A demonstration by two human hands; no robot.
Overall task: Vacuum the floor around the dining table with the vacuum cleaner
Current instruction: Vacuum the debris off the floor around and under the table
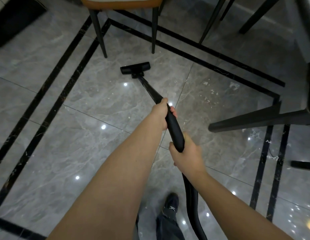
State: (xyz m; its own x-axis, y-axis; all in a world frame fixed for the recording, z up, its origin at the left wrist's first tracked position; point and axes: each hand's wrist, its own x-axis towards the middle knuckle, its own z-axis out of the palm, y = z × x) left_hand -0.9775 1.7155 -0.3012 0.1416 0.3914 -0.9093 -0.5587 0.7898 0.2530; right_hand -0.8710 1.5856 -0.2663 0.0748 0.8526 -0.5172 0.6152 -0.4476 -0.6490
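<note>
The black vacuum head (135,69) lies flat on the grey marble floor (67,139), just in front of a chair's legs. Its thin black wand (150,90) runs back toward me into a thicker black handle (175,130). My left hand (162,116) grips the handle's upper end. Lower down, my right hand (186,154) is closed around the handle's end, where the black hose (192,205) drops toward the floor. Small white scraps (208,96) are scattered on the tiles to the right of the wand.
A chair with an orange-trimmed seat (122,4) and dark legs stands right behind the head. Table and chair legs (211,19) cross the upper right. A dark chair leg (246,121) juts in at mid right. My shoe (170,204) is at the bottom.
</note>
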